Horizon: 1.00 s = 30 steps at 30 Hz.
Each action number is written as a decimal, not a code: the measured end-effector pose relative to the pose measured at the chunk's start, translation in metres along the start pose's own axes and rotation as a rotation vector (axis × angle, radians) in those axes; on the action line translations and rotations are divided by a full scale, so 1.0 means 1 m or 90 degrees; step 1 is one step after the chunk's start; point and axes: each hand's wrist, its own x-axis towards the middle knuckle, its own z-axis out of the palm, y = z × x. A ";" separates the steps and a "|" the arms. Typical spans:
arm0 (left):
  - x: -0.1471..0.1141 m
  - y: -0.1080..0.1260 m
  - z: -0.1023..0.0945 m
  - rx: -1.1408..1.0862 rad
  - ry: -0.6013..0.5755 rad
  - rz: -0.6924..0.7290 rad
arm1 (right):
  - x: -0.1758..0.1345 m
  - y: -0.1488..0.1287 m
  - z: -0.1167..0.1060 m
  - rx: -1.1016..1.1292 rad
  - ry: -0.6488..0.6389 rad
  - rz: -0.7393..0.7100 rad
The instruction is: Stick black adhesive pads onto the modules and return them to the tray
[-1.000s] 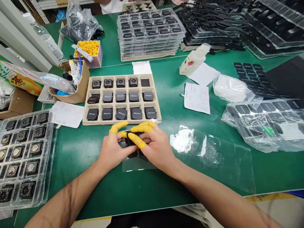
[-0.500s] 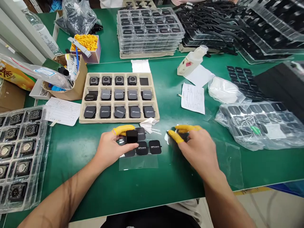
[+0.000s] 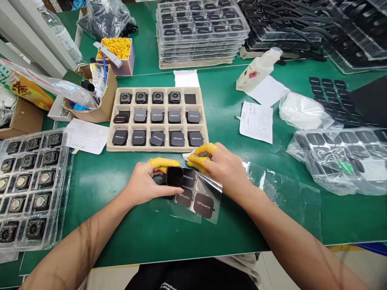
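Note:
My left hand (image 3: 151,177), with a yellow finger cot on it, grips a small square watch body (image 3: 174,177) with its dark glossy screen facing up. My right hand (image 3: 220,165), also wearing yellow finger cots, pinches a crumpled white wipe (image 3: 187,156) just below the tray. Under and beside the watch lies a clear sheet of black HiFuture screen films (image 3: 204,204); its right edge curls up by my right hand. Behind both hands, a beige molded tray (image 3: 157,149) holds watch bodies, most showing dark HiFuture faces and a few showing their sensor backs.
On the left are a clear tray of watches (image 3: 68,177), a paper slip (image 3: 87,135) and a cardboard box (image 3: 104,96). Stacked clear trays (image 3: 202,52) stand at the back. A plastic bottle (image 3: 258,70) and bagged black films (image 3: 335,151) are on the right.
My right hand has moved left to the white wipe and closed on it. The film sheet's right side is now curled and slanted. My left hand still holds the watch body.

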 end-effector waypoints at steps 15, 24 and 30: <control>-0.001 -0.002 0.007 -0.012 0.074 -0.043 | 0.001 -0.014 -0.049 0.268 0.187 0.113; 0.000 -0.005 0.009 -0.004 0.088 -0.047 | 0.016 -0.052 -0.001 0.149 0.234 0.057; 0.000 -0.003 0.009 -0.043 0.091 -0.054 | 0.014 -0.049 -0.004 0.119 0.248 0.076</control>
